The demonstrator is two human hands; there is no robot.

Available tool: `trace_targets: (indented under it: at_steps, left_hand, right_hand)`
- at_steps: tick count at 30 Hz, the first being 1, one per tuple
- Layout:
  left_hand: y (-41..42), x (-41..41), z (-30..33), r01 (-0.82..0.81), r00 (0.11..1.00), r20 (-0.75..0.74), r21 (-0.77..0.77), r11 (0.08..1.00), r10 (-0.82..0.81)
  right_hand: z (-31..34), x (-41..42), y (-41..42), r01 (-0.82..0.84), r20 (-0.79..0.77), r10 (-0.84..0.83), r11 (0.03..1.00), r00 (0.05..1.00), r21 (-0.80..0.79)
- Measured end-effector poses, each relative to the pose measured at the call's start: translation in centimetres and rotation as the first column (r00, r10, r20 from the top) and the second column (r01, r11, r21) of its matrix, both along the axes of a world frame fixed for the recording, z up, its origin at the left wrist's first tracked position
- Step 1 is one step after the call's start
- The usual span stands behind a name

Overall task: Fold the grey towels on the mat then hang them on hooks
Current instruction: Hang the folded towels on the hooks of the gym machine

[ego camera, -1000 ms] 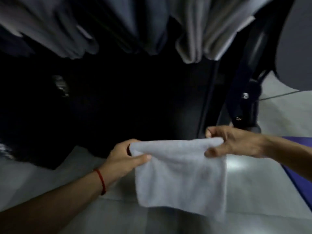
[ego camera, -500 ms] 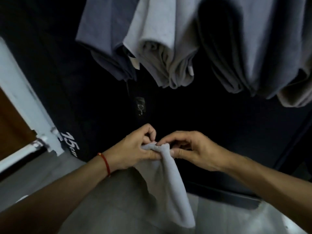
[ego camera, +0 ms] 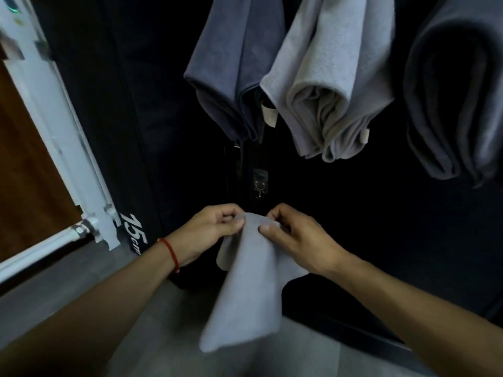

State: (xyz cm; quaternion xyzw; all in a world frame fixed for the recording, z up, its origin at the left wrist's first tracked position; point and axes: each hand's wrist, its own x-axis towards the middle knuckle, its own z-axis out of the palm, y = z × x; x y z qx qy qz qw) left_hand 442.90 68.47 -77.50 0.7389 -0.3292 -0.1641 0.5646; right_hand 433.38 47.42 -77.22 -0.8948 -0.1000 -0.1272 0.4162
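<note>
While three folded towels point(ego camera: 326, 85) hung across the top of the frame, a grey towel point(ego camera: 245, 289) was pinched at its top edge by the left hand point(ego camera: 209, 229) and the right hand point(ego camera: 299, 238), just below a small hook point(ego camera: 260, 183) at centre frame.

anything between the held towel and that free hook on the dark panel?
Nothing visible. Both hands, left hand and right hand, pinch the top of the towel just below the hook. The gap between is bare dark panel. The hung towels hang above the hook, off the path.
</note>
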Motion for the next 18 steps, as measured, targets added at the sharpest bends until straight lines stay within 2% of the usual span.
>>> trace_targets:
  at_steps: [2,4,7,9,11,13,15,18]
  left_hand:
    - [0.0,1.6,0.4,-0.088,0.995,0.045,0.031,0.996,0.086]
    - [-0.7,3.2,0.9,-0.19,0.973,0.143,0.067,0.979,0.179]
    - [-2.5,5.6,1.0,-0.32,0.922,0.244,0.05,0.946,0.299]
    - [-4.1,6.6,0.7,-0.365,0.899,0.254,-0.017,0.931,0.357]
    - [-5.4,6.9,0.3,-0.428,0.851,0.324,-0.029,0.903,0.413]
    - [-6.1,6.6,-0.1,-0.488,0.809,0.353,-0.041,0.872,0.469]
    - [-6.3,6.3,-1.1,-0.525,0.79,0.342,-0.05,0.85,0.508]
    - [-6.6,6.3,-2.8,-0.543,0.8,0.266,-0.06,0.838,0.537]
  right_hand:
    - [0.3,1.2,0.1,0.057,-0.009,-0.057,0.998,0.998,-0.035]
    - [0.1,2.6,0.4,0.19,0.057,-0.186,0.979,0.981,-0.078]
    - [-0.8,4.1,2.0,0.41,0.2,-0.404,0.912,0.893,0.01]
    - [-1.9,5.1,2.8,0.524,0.328,-0.475,0.849,0.817,-0.075]
    - [-2.6,5.9,3.0,0.549,0.367,-0.482,0.83,0.796,-0.101]
    - [-3.2,6.5,2.5,0.59,0.479,-0.427,0.762,0.767,-0.266]
    - [-4.1,6.8,2.1,0.628,0.545,-0.377,0.667,0.749,-0.402]
    - [-5.3,6.8,2.2,0.632,0.525,-0.389,0.642,0.757,-0.434]
